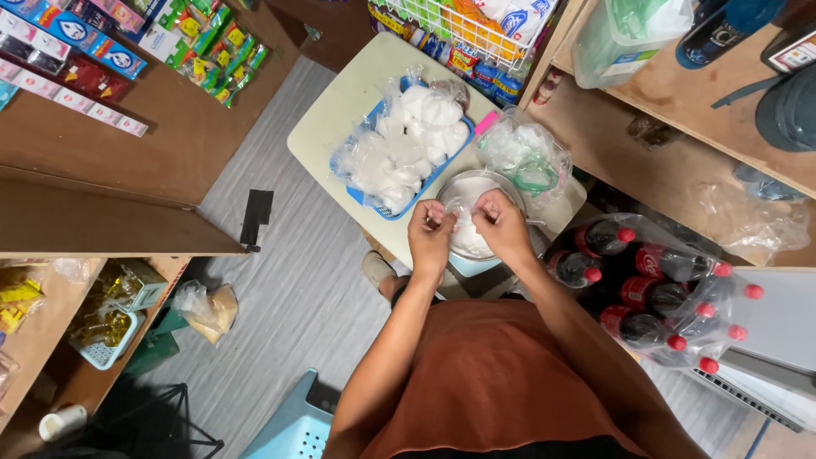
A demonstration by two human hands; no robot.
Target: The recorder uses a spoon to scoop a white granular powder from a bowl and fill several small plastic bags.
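Note:
Both my hands meet over a round metal bowl point(476, 184) at the near edge of a small pale table point(340, 110). My left hand point(430, 239) and my right hand point(501, 225) each pinch the top of a small clear plastic bag point(463, 223) holding white powder, above the bowl. A blue basket point(371, 198) behind the bowl is heaped with several tied clear bags of the same white stuff point(408, 140). To the right of the bowl lies a loose clear bag with green rubber bands point(529, 163) inside.
A shrink-wrapped pack of dark soda bottles with red caps point(659, 289) stands at my right. Wooden shelves point(671, 93) rise to the right and a wooden counter point(127, 170) with packets to the left. A light blue plastic stool point(293, 425) sits on the grey floor.

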